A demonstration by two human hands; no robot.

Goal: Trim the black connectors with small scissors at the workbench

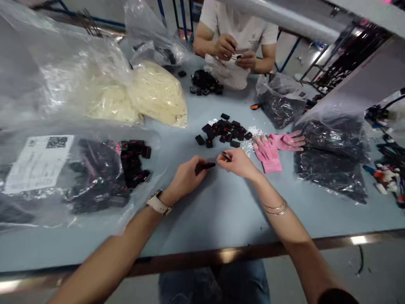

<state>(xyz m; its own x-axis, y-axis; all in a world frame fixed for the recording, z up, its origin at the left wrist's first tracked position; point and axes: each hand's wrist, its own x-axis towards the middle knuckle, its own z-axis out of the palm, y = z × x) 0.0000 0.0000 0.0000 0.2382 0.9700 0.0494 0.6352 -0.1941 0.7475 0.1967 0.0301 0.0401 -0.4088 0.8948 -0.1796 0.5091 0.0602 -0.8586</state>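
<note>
My left hand, with a watch on its wrist, is closed round a small black plastic part just above the grey-blue table. My right hand, with bangles on the wrist, pinches a thin dark tool next to that part. Just beyond my hands lies a pile of several small black parts and a scatter of tiny white pieces.
A pair of pink gloves lies right of the pile. Clear bags of black parts sit at left and right, bags of cream material behind. A person across the table handles small parts. Cables lie far right.
</note>
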